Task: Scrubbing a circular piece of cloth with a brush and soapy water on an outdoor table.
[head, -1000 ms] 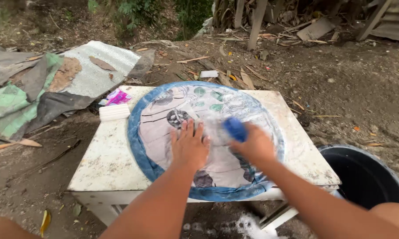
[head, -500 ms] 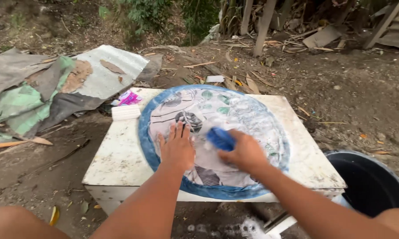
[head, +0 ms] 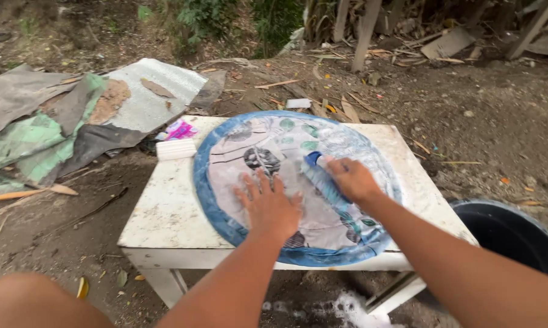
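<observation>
Head view, looking down: round cloth [head: 268, 152] with blue border and leaf print spread flat over white surface [head: 164, 212], covering most of it and hanging slightly over near edge. Left hand [head: 268, 203] pressed palm-down on cloth near its middle, fingers [head: 263, 180] spread apart and flat, gripping nothing. Right hand [head: 354, 179] just to its right, fingers closed around blue scrub brush [head: 322, 179]; brush laid against wet, soapy fabric, angled from upper left to lower right, one end poking out past thumb. Suds visible on cloth around brush.

White soap bar [head: 176, 149] resting on surface at far left corner, just beside cloth's rim, not touching either hand. Pink packet [head: 181, 129] lying right behind it at surface edge. Dark bucket [head: 517, 240] standing on ground at right, near corner of surface, partly behind right forearm. Foam patch [head: 347, 307] on dirt below near edge. Corrugated sheet [head: 146, 97] and green tarp [head: 19, 146] piled on ground to left, well apart from surface. Bare knee showing at bottom left corner.
</observation>
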